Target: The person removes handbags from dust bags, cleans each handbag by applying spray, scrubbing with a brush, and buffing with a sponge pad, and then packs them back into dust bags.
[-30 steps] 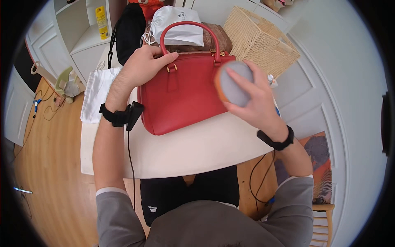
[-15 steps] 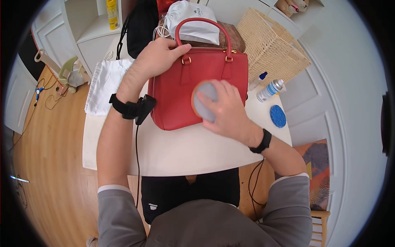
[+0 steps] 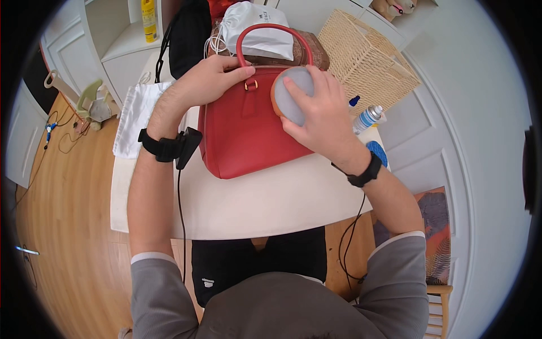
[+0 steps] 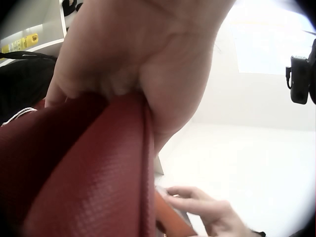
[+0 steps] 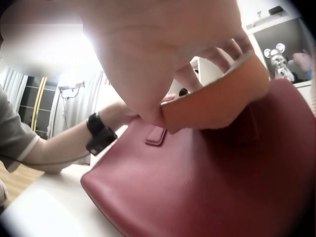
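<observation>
A red leather handbag [image 3: 248, 138] stands on the white table, its looped handle [image 3: 274, 26] upright. My left hand [image 3: 212, 82] grips the bag's top left edge beside the handle base, thumb on the near side. The left wrist view shows that palm over the bag's side panel [image 4: 108, 163]. In my right hand [image 3: 324, 116] is a round sponge pad [image 3: 294, 90], grey on top with an orange underside. The right wrist view has the orange layer [image 5: 212, 106] against the upper front of the bag, fingers and thumb around its rim. The pad hides the right handle base.
Right of the bag are a spray can [image 3: 368, 117], a dark-blue-capped bottle [image 3: 354, 101] and a blue round pad [image 3: 376, 152]. A woven basket [image 3: 367, 59] and a white drawstring pouch [image 3: 257, 34] stand behind. White cloth [image 3: 135, 121] lies at left.
The right hand has swept the sponge pad from the bag's upper right edge down to the lower middle, then back up to the upper right front. The left hand keeps its grip.
</observation>
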`<move>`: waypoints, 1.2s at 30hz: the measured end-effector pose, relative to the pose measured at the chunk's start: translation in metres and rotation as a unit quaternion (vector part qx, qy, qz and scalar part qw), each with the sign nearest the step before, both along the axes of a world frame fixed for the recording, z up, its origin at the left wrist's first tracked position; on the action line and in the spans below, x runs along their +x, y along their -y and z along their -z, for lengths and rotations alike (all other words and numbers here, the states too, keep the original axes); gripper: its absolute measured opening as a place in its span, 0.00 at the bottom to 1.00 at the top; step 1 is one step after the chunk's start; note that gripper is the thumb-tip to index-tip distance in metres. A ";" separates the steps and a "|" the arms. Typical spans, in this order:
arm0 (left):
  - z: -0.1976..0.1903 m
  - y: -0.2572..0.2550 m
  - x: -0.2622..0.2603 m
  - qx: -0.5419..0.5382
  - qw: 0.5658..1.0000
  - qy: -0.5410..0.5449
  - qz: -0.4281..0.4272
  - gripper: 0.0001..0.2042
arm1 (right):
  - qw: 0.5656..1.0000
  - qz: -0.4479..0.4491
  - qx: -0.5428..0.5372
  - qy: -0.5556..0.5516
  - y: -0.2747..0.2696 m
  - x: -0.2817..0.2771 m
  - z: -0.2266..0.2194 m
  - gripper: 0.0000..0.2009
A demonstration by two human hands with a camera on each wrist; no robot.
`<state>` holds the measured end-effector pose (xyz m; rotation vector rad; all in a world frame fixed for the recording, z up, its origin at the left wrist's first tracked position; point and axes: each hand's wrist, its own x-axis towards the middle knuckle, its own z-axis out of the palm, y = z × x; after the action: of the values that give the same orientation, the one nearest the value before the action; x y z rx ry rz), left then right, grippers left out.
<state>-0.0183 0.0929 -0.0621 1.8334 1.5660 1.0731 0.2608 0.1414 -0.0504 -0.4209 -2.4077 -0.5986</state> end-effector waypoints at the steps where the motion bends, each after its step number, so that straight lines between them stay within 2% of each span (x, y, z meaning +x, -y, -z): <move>1: -0.001 0.000 -0.001 -0.001 1.000 -0.001 -0.002 0.25 | 1.000 -0.002 -0.001 -0.001 0.001 0.000 0.006 0.32; 3: 0.001 0.000 -0.003 0.002 1.000 -0.022 0.002 0.25 | 0.997 0.049 -0.001 0.057 0.012 0.003 0.020 0.32; 4: 0.002 0.000 -0.005 0.000 1.000 -0.019 -0.003 0.25 | 0.997 0.045 -0.002 0.059 0.018 0.006 0.028 0.32; 6: 0.003 -0.002 -0.007 -0.013 1.000 0.000 0.007 0.25 | 0.984 0.071 -0.119 0.109 0.033 0.018 0.040 0.31; 8: 0.002 -0.004 -0.008 -0.012 1.000 -0.003 0.018 0.25 | 0.977 0.070 -0.154 0.126 0.041 0.032 0.035 0.30; 10: 0.001 -0.004 -0.008 -0.035 0.999 0.003 0.035 0.28 | 0.915 0.078 -0.321 0.230 0.048 0.042 0.017 0.30; 11: 0.003 -0.004 -0.008 -0.037 0.999 0.002 0.035 0.28 | 0.915 0.077 -0.323 0.230 0.048 0.042 0.011 0.30; 13: 0.007 -0.003 -0.006 0.002 1.000 -0.007 -0.021 0.38 | 0.867 -0.023 -0.456 0.199 0.046 0.039 0.002 0.31; 14: 0.007 -0.002 -0.006 0.000 1.000 -0.008 -0.020 0.38 | 0.867 -0.024 -0.457 0.197 0.048 0.033 0.000 0.31; 16: 0.006 -0.001 -0.008 0.009 1.000 0.025 -0.013 0.45 | 0.953 -0.098 -0.285 0.018 0.057 0.007 0.000 0.34; 17: 0.007 -0.002 -0.009 0.009 1.000 0.023 -0.013 0.45 | 0.953 -0.099 -0.285 0.016 0.059 -0.006 -0.002 0.34; 19: 0.011 -0.002 -0.011 -0.011 0.992 0.124 0.009 0.48 | 0.983 -0.143 -0.097 -0.056 0.057 -0.034 -0.006 0.35; 22: 0.002 0.005 -0.016 -0.061 0.988 0.134 0.047 0.51 | 0.988 -0.117 -0.082 -0.056 0.050 -0.067 0.012 0.36; 23: 0.004 0.004 -0.013 -0.038 0.987 0.151 0.028 0.49 | 0.990 -0.081 -0.105 -0.045 0.053 -0.071 0.017 0.34; 24: 0.004 0.003 -0.014 -0.039 0.987 0.151 0.024 0.49 | 0.990 -0.084 -0.107 -0.045 0.056 -0.072 0.020 0.34; 26: -0.007 0.007 -0.009 -0.047 0.998 0.019 0.031 0.35 | 0.991 -0.061 -0.116 -0.021 0.063 -0.071 0.025 0.33; 27: -0.002 0.003 -0.007 -0.002 0.999 0.012 0.052 0.30 | 0.991 -0.063 -0.117 -0.019 0.066 -0.068 0.029 0.33; 28: 0.001 0.000 -0.008 -0.004 0.999 0.014 0.052 0.30 | 0.983 -0.061 -0.175 0.020 0.069 -0.064 0.033 0.33; 29: 0.004 -0.002 -0.008 0.029 0.999 -0.033 0.028 0.28 | 0.969 -0.059 -0.232 0.058 0.072 -0.058 0.037 0.32; 30: 0.007 -0.004 -0.008 0.062 0.995 -0.080 0.004 0.28 | 0.969 -0.057 -0.234 0.059 0.076 -0.051 0.041 0.32; 32: 0.007 -0.005 -0.008 0.040 0.998 -0.053 -0.008 0.26 | 0.960 -0.091 -0.246 0.100 0.078 -0.037 0.046 0.32; 36: 0.002 0.002 -0.007 0.032 0.998 -0.049 0.040 0.27 | 0.937 -0.099 -0.283 0.178 0.078 -0.010 0.036 0.30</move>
<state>-0.0249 0.0912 -0.0646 2.0006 1.5153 1.0227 0.2503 0.0634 -0.0862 -0.3126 -2.9148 0.1411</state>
